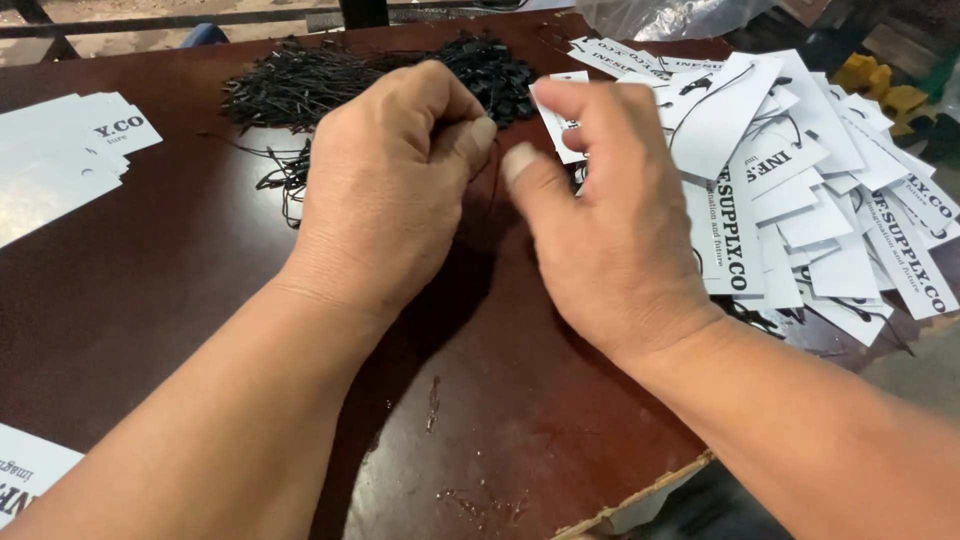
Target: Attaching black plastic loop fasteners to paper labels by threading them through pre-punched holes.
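Note:
My left hand (385, 185) is curled over the dark brown table (180, 270), its thumb and fingers pinched near a thin black string. Just to its right, my right hand (600, 220) pinches a white paper tag (560, 110) between thumb and forefinger. The two thumbs almost touch. Behind both hands lies a heap of black string fasteners (330, 80). To the right of my right hand spreads a large pile of white printed tags (820, 190), some with black strings through them.
A neat stack of white tags (60, 150) sits at the left edge, and another tag corner (25, 490) shows at the bottom left. The table's chipped front edge (640, 500) runs at the lower right. Yellow blocks (880, 85) lie beyond the tags.

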